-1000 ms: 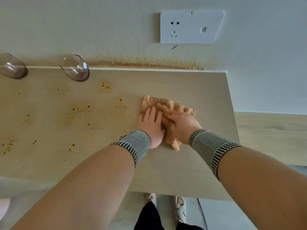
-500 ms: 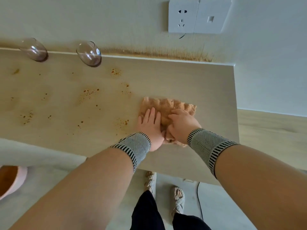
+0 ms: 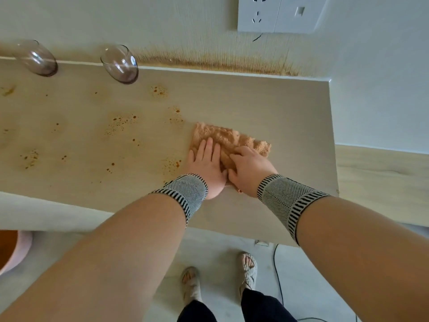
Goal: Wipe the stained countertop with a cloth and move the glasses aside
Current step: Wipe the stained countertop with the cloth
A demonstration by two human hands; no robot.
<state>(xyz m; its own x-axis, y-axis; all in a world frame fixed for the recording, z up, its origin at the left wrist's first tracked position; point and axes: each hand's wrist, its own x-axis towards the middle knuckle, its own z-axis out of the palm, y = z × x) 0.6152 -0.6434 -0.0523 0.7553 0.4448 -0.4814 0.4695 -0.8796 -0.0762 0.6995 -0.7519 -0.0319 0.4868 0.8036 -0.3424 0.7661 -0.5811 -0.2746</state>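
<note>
Left hand [image 3: 207,161] flat, fingers straight, pressing orange cloth [image 3: 226,140] on stained countertop [image 3: 267,108]; right hand [image 3: 249,169] curled, gripping it. Two glasses [image 3: 120,65] [image 3: 37,59] at ten o'clock, by wall.

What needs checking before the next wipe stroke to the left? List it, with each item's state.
1. Cloth lies on the countertop: ok.
2. Left hand rests flat on the cloth, fingers straight: ok.
3. Right hand grips the cloth, fingers curled into it: ok.
4. Nearest stains lie just left of the cloth, nothing between: ok.
5. Near glass and far glass stand at the back edge by the wall, apart from the middle stains: ok; the spot beside the near glass will crowd it: not ok.
6. Cloth damp enough to lift the stains: cannot tell.
</note>
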